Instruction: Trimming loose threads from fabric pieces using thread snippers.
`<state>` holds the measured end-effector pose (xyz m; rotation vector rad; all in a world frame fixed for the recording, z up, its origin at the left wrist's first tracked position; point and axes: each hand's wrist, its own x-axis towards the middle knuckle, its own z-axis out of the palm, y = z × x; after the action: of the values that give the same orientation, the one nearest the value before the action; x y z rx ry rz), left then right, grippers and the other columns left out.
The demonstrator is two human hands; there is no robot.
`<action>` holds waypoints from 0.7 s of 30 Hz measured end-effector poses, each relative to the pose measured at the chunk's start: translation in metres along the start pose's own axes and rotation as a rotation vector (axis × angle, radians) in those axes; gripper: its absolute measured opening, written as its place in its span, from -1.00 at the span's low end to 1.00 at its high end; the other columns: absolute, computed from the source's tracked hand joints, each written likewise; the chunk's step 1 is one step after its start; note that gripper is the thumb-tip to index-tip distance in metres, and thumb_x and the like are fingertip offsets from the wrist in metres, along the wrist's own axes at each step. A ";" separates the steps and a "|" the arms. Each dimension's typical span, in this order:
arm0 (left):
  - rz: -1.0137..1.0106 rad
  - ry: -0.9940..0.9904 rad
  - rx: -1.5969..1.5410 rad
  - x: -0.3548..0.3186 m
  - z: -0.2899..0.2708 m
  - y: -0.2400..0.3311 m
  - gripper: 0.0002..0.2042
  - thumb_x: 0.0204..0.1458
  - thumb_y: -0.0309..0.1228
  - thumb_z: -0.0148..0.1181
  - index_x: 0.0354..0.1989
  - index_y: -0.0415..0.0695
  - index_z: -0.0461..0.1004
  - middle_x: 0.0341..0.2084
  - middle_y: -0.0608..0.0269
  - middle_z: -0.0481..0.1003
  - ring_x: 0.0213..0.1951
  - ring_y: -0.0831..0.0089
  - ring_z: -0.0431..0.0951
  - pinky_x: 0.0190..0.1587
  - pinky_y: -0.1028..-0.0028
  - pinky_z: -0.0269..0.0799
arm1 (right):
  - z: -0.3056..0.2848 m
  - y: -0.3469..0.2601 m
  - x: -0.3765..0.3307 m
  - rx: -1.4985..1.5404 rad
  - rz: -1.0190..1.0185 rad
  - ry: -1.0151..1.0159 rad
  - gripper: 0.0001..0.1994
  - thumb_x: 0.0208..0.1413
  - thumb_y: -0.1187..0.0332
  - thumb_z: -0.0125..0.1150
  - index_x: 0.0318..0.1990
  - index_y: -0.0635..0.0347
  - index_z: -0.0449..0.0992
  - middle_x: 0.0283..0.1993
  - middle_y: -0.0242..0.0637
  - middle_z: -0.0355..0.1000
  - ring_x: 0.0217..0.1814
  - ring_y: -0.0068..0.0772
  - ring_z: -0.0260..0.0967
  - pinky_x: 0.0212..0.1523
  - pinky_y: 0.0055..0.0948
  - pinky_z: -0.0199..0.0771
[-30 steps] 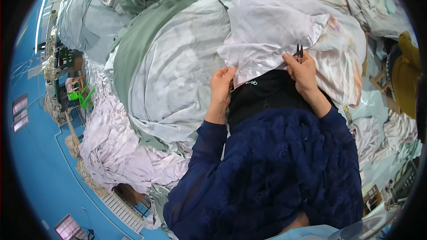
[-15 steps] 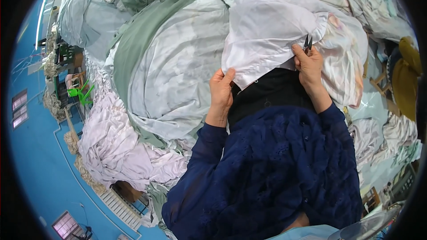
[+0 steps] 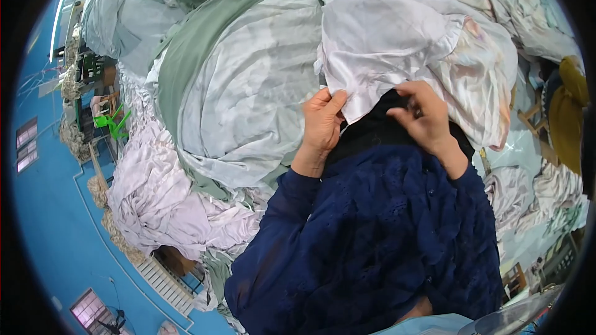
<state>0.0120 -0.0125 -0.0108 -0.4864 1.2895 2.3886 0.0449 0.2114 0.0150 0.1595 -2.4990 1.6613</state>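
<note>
A white satiny cloth (image 3: 385, 31) drapes toward me, its lower corner hanging over my black-clad lap. Pinched between the thumb and fingers of my left hand (image 3: 321, 125) is the edge near that corner. My right hand (image 3: 429, 118) is beside the cloth's near edge, thumb and forefinger apart, the other fingers curled in. A dark bit shows within those curled fingers, where the black thread snips were seen a moment earlier; the blades are hidden now. Whether the right fingertips touch the cloth I cannot tell.
Large pale green and white fabric (image 3: 248, 93) heaps up ahead and left, with a darker green band (image 3: 180, 80). Crumpled pale lilac cloth (image 3: 167, 192) lies lower left. A patterned pale cloth (image 3: 478, 80) is on the right. A green stool (image 3: 112, 123) stands farther left.
My right hand has moved down and let go of the white cloth's edge; its thumb and forefinger have parted. The snips' blades have gone from sight. My left hand has shifted slightly right, still pinching.
</note>
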 end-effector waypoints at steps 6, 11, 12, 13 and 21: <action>-0.133 -0.132 -0.090 -0.005 0.043 0.005 -0.84 0.22 -0.47 0.07 -0.16 -0.30 0.49 -0.26 0.23 0.55 -0.27 0.49 0.56 -0.28 0.50 0.50 | 0.007 -0.007 0.010 -0.166 -0.306 -0.088 -0.58 -0.24 0.63 0.39 -0.11 0.12 0.55 -0.09 -0.22 0.42 -0.35 -0.29 0.44 -0.36 -0.49 0.44; -0.132 -0.388 0.394 0.000 0.037 -0.003 -0.80 0.23 -0.36 0.08 -0.16 -0.23 0.53 -0.27 0.25 0.56 -0.33 0.53 0.57 -0.34 0.53 0.47 | -0.016 -0.007 0.009 0.019 -0.275 0.033 -0.61 -0.30 0.78 0.08 -0.24 0.25 0.57 -0.21 -0.15 0.50 -0.28 -0.23 0.50 -0.26 -0.47 0.49; -0.112 -0.364 0.604 -0.003 0.043 0.005 -0.83 0.15 -0.37 0.19 -0.17 -0.18 0.55 -0.27 0.25 0.53 -0.41 0.57 0.54 -0.39 0.56 0.43 | -0.027 -0.014 0.007 0.117 -0.187 0.032 -0.64 -0.26 0.80 0.00 -0.26 0.34 0.56 -0.27 -0.15 0.52 -0.26 -0.29 0.50 -0.24 -0.48 0.49; -0.101 -0.369 0.604 -0.004 0.046 0.007 -0.83 0.15 -0.37 0.19 -0.17 -0.18 0.55 -0.27 0.25 0.53 -0.41 0.57 0.54 -0.39 0.56 0.43 | -0.036 -0.025 0.007 0.142 -0.205 0.097 -0.65 -0.24 0.80 -0.07 -0.27 0.38 0.54 -0.30 -0.17 0.52 -0.36 -0.37 0.47 -0.33 -0.50 0.46; 1.030 -0.495 1.034 0.034 0.108 0.039 -0.75 -0.30 -0.58 0.28 -0.35 -0.15 0.50 -0.33 0.19 0.49 -0.30 0.12 0.50 -0.16 0.28 0.36 | -0.122 -0.097 -0.008 -0.049 -0.269 0.190 -0.95 -0.04 0.57 0.13 -0.42 0.36 0.52 -0.45 -0.19 0.46 -0.55 -0.41 0.33 -0.49 -0.48 0.29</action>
<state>-0.0492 0.0653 0.0572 1.2185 2.5244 1.7269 0.0757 0.2863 0.1481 0.3024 -2.2614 1.4369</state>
